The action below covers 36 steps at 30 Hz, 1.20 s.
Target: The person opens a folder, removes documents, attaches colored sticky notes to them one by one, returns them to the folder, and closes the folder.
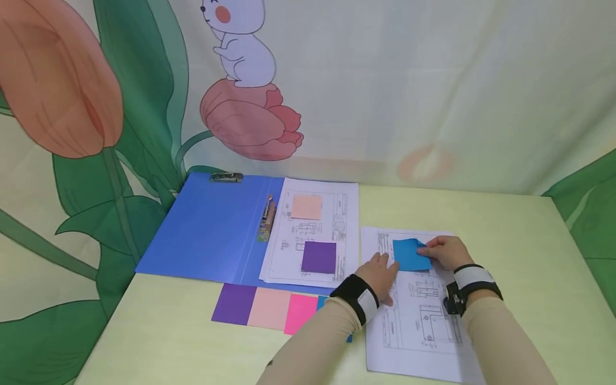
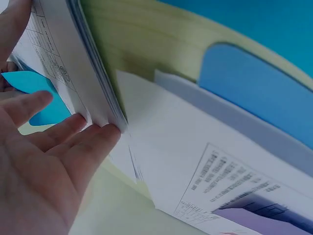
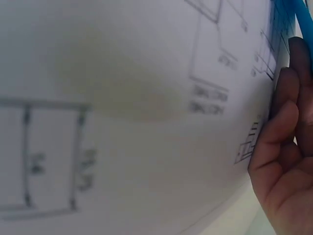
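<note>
A blue sticky note (image 1: 410, 255) lies over the upper part of a stack of printed drawing sheets (image 1: 399, 342). My right hand (image 1: 448, 252) pinches the note's right edge between thumb and fingers. In the right wrist view the curled fingers (image 3: 286, 112) are at the far side of the sheet, with a strip of blue beside them. My left hand (image 1: 377, 275) rests on the stack's left side, its fingertips close to the note's lower left corner. Seen from the left wrist, its extended fingers (image 2: 93, 147) touch the paper near the stack's edge.
To the left lies an open blue folder (image 1: 197, 230) with metal clips. Its sheets (image 1: 284, 262) bear a peach note (image 1: 306, 207) and a purple note (image 1: 318, 258). Below it sit purple (image 1: 233, 303), peach (image 1: 269, 308) and pink (image 1: 300, 313) notes in a row, beside a partly hidden blue one.
</note>
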### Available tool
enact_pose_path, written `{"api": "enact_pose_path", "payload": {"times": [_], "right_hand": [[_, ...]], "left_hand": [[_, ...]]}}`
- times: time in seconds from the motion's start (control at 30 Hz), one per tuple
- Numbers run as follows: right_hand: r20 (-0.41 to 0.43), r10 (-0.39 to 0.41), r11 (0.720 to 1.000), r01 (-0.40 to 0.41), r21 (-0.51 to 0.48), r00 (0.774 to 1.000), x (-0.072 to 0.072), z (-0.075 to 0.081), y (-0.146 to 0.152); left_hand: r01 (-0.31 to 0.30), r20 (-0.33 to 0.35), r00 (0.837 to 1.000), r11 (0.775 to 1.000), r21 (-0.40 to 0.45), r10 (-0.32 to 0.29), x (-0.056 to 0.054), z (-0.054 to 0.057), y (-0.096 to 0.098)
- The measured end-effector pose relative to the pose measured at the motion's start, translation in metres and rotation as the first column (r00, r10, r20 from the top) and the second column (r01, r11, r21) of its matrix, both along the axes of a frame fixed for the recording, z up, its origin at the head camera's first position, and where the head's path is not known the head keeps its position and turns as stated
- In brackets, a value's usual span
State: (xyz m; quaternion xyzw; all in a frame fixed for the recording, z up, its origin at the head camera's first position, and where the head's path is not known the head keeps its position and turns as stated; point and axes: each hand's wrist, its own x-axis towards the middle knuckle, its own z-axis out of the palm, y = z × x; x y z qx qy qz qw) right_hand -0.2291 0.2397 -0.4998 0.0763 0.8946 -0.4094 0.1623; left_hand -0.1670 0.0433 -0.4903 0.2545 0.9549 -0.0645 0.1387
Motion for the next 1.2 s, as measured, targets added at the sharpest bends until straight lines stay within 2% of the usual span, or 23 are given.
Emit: {"api": "enact_pose_path", "payload": {"times": [0.13,0.57,0.8,1.2], "right_hand": [[0.023,-0.007,1.000,0.007,0.009,1.000,-0.003,-0.001,0.000],[0.033,0.014,0.999,-0.016,0.041,0.999,-0.002,0.005,-0.005],[0.034,0.026,0.999,-0.028,0.041,0.999,-0.003,0.007,-0.004],[0.043,0.040,0.998,-0.043,0.053,0.998,-0.005,0.006,-0.004]], "left_hand": [[-0.001,0.018,1.000,0.999,-0.033,0.001,0.001,0.007,0.001],[0.006,-0.027,1.000,0.997,-0.081,-0.009,0.009,0.026,0.005],[0.018,0.000,1.000,0.998,-0.062,-0.018,0.006,0.026,0.005],[0.022,0.008,1.000,0.997,-0.077,-0.022,0.006,0.026,0.007]]}}
